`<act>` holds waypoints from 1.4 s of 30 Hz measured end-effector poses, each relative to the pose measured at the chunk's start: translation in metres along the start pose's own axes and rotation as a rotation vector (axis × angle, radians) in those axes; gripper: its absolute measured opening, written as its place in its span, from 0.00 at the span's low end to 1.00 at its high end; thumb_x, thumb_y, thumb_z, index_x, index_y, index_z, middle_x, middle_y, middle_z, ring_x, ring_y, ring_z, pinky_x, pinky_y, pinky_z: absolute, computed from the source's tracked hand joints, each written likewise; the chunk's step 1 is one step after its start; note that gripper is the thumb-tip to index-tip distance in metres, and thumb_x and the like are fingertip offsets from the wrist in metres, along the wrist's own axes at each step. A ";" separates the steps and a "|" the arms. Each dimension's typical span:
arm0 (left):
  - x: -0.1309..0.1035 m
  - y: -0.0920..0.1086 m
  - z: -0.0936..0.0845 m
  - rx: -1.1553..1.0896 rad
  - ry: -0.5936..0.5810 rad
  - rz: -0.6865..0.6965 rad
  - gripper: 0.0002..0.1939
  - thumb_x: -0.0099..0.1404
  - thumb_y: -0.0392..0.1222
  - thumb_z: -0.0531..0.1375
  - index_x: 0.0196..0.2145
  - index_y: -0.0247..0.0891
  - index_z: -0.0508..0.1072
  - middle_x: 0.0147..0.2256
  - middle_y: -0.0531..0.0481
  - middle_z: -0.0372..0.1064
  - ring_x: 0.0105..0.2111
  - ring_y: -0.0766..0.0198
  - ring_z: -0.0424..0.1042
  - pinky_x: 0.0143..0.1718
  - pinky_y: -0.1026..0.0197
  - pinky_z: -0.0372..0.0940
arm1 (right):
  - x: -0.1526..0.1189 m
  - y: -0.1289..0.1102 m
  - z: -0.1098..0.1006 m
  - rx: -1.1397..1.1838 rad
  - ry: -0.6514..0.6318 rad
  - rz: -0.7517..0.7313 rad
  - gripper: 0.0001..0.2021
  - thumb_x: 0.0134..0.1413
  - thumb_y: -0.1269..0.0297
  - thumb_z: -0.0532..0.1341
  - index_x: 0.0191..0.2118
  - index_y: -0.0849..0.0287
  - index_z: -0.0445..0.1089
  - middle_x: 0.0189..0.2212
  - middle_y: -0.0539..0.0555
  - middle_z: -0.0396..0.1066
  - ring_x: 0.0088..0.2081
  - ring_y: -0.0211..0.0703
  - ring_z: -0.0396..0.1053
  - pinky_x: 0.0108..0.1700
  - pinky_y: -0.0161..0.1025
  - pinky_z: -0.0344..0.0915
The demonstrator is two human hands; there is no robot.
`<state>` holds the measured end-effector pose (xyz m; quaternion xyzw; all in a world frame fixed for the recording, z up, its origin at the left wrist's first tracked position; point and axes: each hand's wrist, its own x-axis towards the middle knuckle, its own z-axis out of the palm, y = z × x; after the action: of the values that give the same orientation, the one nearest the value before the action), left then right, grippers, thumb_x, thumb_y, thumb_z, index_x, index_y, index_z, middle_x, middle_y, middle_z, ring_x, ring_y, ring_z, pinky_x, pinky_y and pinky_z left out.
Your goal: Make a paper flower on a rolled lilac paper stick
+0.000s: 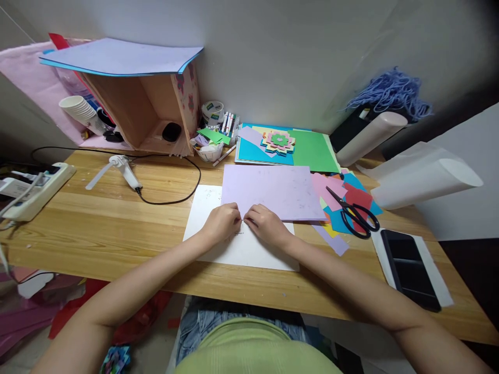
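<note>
1. Near the worktop's [249, 285] front edge, left hand [222, 223] and right hand [267, 224] pinch close together over white paper [249, 252]; what they grasp is unclear.
2. Lilac sheet [268, 190] overlaps it; resting wrists should steady fingertips.

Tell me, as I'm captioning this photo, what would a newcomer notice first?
Probably the shaggy blue yarn bundle at back right. Then the layered paper flower with a green centre, on coloured sheets behind the large lilac sheet by both hands.
</note>
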<state>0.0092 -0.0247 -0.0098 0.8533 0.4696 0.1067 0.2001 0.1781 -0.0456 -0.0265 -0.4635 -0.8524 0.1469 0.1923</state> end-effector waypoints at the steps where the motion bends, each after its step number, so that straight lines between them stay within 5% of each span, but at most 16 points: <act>1: 0.000 0.000 0.001 -0.004 0.003 -0.001 0.09 0.55 0.33 0.54 0.21 0.36 0.72 0.27 0.48 0.67 0.25 0.65 0.65 0.26 0.64 0.56 | 0.000 -0.001 0.000 -0.019 0.003 -0.010 0.08 0.57 0.71 0.53 0.32 0.61 0.69 0.31 0.56 0.68 0.36 0.43 0.62 0.37 0.39 0.61; 13: 0.015 -0.004 0.000 -0.227 -0.006 -0.048 0.05 0.45 0.31 0.55 0.16 0.36 0.66 0.21 0.52 0.64 0.21 0.68 0.61 0.23 0.65 0.54 | 0.015 0.000 -0.002 0.121 -0.049 0.163 0.06 0.48 0.76 0.56 0.25 0.61 0.67 0.26 0.54 0.69 0.31 0.41 0.64 0.35 0.37 0.59; 19: 0.025 -0.012 -0.007 -0.371 -0.187 -0.135 0.02 0.44 0.33 0.57 0.16 0.35 0.68 0.18 0.52 0.67 0.20 0.67 0.64 0.20 0.66 0.54 | 0.030 0.001 -0.010 0.092 -0.228 0.323 0.07 0.45 0.76 0.57 0.22 0.60 0.66 0.25 0.53 0.71 0.27 0.39 0.65 0.29 0.34 0.56; 22: 0.028 -0.017 -0.009 -0.409 -0.257 -0.142 0.01 0.45 0.34 0.58 0.19 0.35 0.70 0.19 0.52 0.69 0.20 0.67 0.66 0.21 0.66 0.56 | 0.032 0.007 -0.010 0.075 -0.207 0.357 0.05 0.43 0.71 0.62 0.25 0.60 0.64 0.27 0.53 0.69 0.28 0.39 0.64 0.28 0.34 0.55; 33: 0.037 -0.006 -0.016 -0.053 -0.257 -0.358 0.11 0.42 0.41 0.65 0.25 0.39 0.69 0.26 0.53 0.71 0.26 0.63 0.67 0.22 0.65 0.53 | 0.035 0.020 -0.012 0.287 -0.275 0.345 0.09 0.41 0.69 0.64 0.23 0.59 0.61 0.21 0.46 0.62 0.23 0.33 0.57 0.25 0.31 0.50; 37: 0.023 -0.016 -0.014 -0.154 -0.189 -0.245 0.08 0.46 0.44 0.65 0.21 0.39 0.70 0.23 0.54 0.70 0.25 0.65 0.66 0.23 0.65 0.54 | 0.027 0.018 -0.011 0.369 -0.204 0.147 0.04 0.46 0.75 0.59 0.28 0.60 0.66 0.25 0.48 0.65 0.28 0.35 0.61 0.30 0.32 0.55; 42: -0.019 -0.029 -0.009 -0.292 0.090 -0.159 0.05 0.54 0.42 0.60 0.25 0.39 0.73 0.30 0.51 0.70 0.30 0.65 0.67 0.31 0.64 0.59 | 0.012 0.011 -0.009 0.332 -0.083 0.053 0.06 0.51 0.76 0.56 0.29 0.60 0.68 0.29 0.52 0.67 0.34 0.38 0.63 0.37 0.35 0.58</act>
<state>-0.0261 -0.0245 -0.0145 0.7697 0.5234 0.1957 0.3087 0.1838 -0.0289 -0.0208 -0.4410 -0.8113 0.3097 0.2269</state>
